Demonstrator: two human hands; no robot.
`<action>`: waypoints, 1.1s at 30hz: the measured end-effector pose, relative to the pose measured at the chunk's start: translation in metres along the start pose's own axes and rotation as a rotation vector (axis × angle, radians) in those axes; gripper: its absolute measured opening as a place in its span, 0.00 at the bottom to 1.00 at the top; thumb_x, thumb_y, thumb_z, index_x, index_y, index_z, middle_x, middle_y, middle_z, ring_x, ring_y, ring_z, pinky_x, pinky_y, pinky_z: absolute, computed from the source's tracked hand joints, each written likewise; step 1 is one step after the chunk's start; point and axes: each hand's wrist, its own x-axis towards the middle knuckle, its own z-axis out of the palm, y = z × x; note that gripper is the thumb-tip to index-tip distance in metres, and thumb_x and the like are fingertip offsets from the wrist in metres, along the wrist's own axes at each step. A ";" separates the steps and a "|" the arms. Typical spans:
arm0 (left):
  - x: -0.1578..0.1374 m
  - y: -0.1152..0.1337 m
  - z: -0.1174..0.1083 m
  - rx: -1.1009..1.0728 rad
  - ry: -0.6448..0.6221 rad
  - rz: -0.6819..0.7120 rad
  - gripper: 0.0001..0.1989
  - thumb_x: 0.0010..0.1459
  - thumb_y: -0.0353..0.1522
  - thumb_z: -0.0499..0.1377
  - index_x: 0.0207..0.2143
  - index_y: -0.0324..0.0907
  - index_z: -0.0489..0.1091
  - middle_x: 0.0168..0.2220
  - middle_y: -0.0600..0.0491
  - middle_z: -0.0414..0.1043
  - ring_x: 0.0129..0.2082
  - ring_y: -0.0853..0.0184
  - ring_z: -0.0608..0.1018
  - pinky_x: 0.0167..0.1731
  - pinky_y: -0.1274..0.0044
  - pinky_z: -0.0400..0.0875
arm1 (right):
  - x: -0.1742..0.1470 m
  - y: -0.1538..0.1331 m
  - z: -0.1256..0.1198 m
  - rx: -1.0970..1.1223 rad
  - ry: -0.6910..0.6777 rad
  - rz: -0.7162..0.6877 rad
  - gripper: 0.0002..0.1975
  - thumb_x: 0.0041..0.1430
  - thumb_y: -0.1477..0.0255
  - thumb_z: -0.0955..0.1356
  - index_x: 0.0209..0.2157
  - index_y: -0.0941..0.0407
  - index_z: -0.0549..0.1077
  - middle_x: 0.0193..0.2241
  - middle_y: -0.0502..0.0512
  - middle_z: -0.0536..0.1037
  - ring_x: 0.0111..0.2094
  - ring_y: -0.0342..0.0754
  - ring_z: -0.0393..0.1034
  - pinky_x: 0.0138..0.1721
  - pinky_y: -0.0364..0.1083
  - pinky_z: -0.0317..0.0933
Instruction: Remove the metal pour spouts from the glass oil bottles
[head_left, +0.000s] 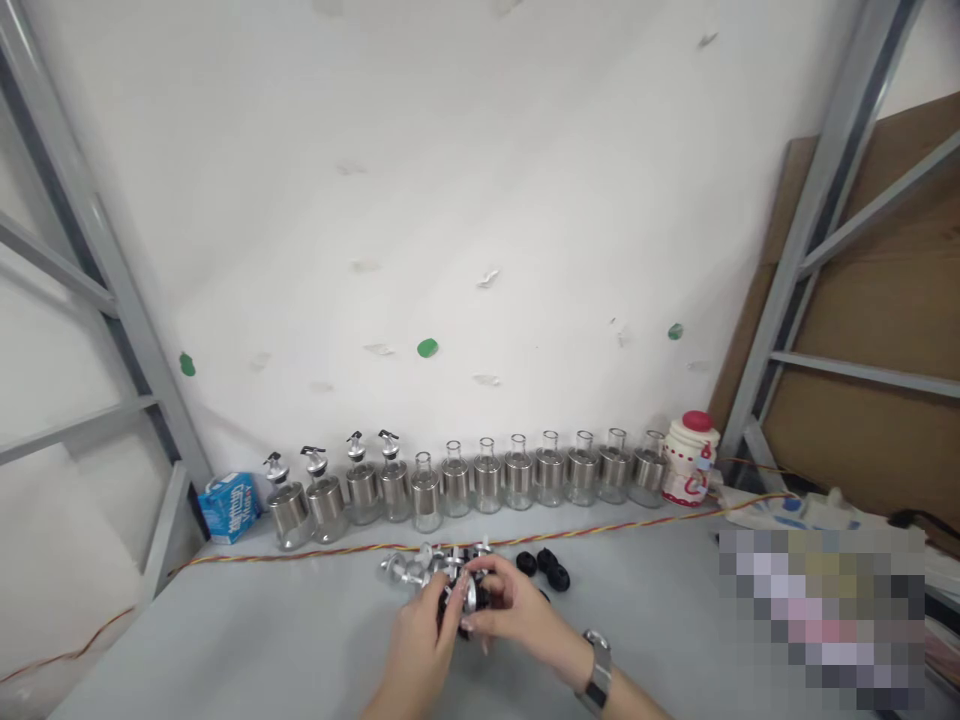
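Observation:
My left hand [421, 630] and my right hand [521, 610] meet low in the middle of the view. Between their fingers is a silver-and-black pour spout [471, 598], partly covered by the fingers. Just beyond the hands lies a pile of silver spout parts [409, 570]. Several black caps [557, 577] rest to the right of that pile. Along the wall stands a row of glass bottles [487, 475] with metal bands. The bottles at the left end carry pour spouts [315, 460] with black tops; the others have bare necks.
A twisted red-and-yellow cord [600, 528] runs across the grey table [300, 640] in front of the bottles. A blue box [229, 508] stands at the left end. At the right are a cream jar [686, 460] with a red lid and a blurred-out patch [821, 620].

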 end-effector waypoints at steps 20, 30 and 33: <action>-0.015 0.010 0.046 -0.306 -0.060 -0.140 0.17 0.56 0.46 0.42 0.27 0.43 0.59 0.15 0.59 0.60 0.15 0.71 0.66 0.16 0.81 0.58 | 0.006 0.019 0.004 -0.318 0.576 -0.023 0.16 0.50 0.61 0.59 0.17 0.57 0.61 0.15 0.46 0.60 0.18 0.40 0.54 0.19 0.40 0.49; -0.002 0.017 0.052 -0.941 -0.266 -0.506 0.27 0.35 0.57 0.55 0.18 0.42 0.56 0.08 0.63 0.55 0.04 0.79 0.54 0.05 0.84 0.42 | 0.003 0.016 0.001 -0.601 0.612 -0.082 0.16 0.52 0.67 0.58 0.14 0.56 0.56 0.12 0.44 0.53 0.17 0.39 0.48 0.19 0.41 0.40; 0.001 0.018 0.044 -1.097 -0.387 -0.544 0.25 0.35 0.53 0.58 0.16 0.42 0.56 0.07 0.64 0.52 0.04 0.81 0.50 0.04 0.84 0.40 | -0.004 0.006 0.002 -0.845 0.615 -0.259 0.18 0.54 0.71 0.57 0.12 0.57 0.56 0.12 0.45 0.55 0.16 0.39 0.50 0.20 0.41 0.41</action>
